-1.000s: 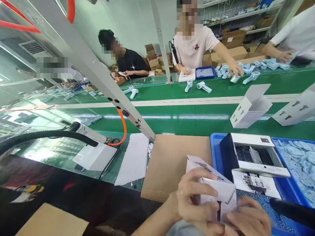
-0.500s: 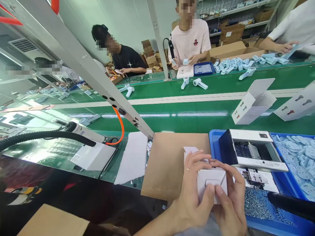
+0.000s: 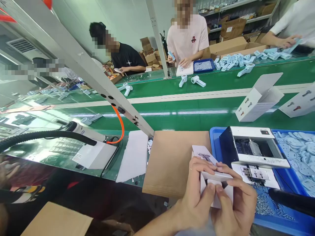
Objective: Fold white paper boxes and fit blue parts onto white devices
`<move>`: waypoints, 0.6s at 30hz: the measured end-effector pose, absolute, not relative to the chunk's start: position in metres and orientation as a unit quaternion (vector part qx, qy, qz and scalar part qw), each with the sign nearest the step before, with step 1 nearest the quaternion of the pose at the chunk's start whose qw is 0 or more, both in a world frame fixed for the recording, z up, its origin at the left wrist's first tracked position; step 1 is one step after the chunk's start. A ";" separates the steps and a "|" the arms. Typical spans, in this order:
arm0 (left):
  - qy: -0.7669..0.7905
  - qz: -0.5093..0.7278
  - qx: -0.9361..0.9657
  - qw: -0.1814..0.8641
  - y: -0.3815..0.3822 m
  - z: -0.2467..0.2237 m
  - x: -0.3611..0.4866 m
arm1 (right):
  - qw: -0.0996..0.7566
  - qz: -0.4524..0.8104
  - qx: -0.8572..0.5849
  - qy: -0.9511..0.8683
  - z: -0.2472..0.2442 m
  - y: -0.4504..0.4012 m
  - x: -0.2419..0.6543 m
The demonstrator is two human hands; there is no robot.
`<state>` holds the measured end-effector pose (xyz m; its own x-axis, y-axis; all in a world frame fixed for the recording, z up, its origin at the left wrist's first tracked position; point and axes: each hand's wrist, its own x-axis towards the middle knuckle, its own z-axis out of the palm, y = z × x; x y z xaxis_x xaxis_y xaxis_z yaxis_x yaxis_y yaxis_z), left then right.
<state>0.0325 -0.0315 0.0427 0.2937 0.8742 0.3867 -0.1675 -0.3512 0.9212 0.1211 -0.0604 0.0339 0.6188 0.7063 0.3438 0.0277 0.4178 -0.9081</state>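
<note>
Carton (image 3: 216,177), small white one, sits clamped btwn left hand (image 3: 197,200) & right hand (image 3: 236,206), just above cardboard sheet (image 3: 169,160). Looks like end-flap closing; both thumbs on flap. Next prob needs a firm tuck w/o creasing.

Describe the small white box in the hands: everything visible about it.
The small white box looks like thin printed cardboard, with a grey product drawing on its upper face. It is held tilted above the brown cardboard sheet, beside the blue tray. The left hand grips its left side; the right hand presses thumb and fingers on the near end flap.
</note>
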 end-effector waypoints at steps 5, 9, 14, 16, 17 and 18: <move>0.275 0.529 0.624 0.505 -0.032 0.040 0.031 | 0.749 0.217 -0.496 -0.382 0.037 -0.060 0.121; 0.269 0.546 0.614 0.503 -0.034 0.035 0.031 | 0.736 0.212 -0.500 -0.405 0.038 -0.060 0.122; 0.268 0.546 0.609 0.509 -0.034 0.035 0.031 | 0.732 0.216 -0.501 -0.407 0.038 -0.062 0.123; 0.268 0.548 0.612 0.503 -0.033 0.038 0.032 | 0.729 0.229 -0.499 -0.408 0.039 -0.062 0.125; 0.270 0.549 0.614 0.498 -0.032 0.040 0.033 | 0.728 0.234 -0.499 -0.408 0.039 -0.061 0.126; 0.273 0.549 0.617 0.494 -0.032 0.041 0.034 | 0.726 0.241 -0.499 -0.406 0.040 -0.060 0.127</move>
<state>0.0339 -0.0318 0.0409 0.2485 0.8788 0.4074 -0.2052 -0.3633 0.9088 0.1273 -0.0603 0.0396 0.5543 0.7555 0.3493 0.0556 0.3852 -0.9212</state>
